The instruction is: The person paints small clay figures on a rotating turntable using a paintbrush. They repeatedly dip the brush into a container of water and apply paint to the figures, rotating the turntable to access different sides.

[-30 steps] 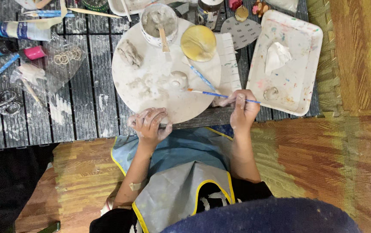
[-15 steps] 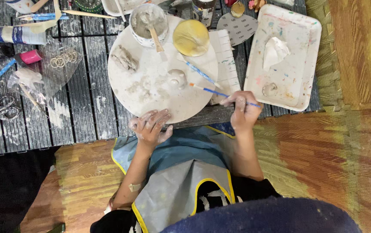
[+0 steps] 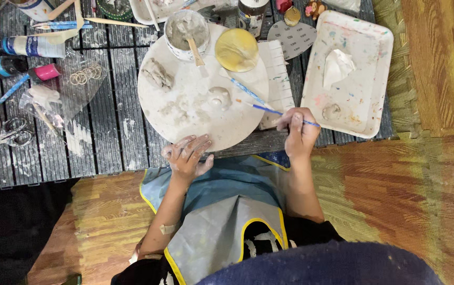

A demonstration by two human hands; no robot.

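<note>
We've only got one view here, a head-worn camera looking pretty much straight down; it sits fairly high over the grey slatted table (image 3: 105,137), so we take in the lap, apron and floor too.

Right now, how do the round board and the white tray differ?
The round board is circular, flat and smeared with grey clay; the white tray is rectangular, rimmed and speckled with paint. The board carries a clay cup, a yellow disc and clay lumps; the tray holds crumpled tissue. The left hand rests at the board's edge; the right hand, holding a brush, sits between board and tray. Both lie on the grey slatted table.
</note>
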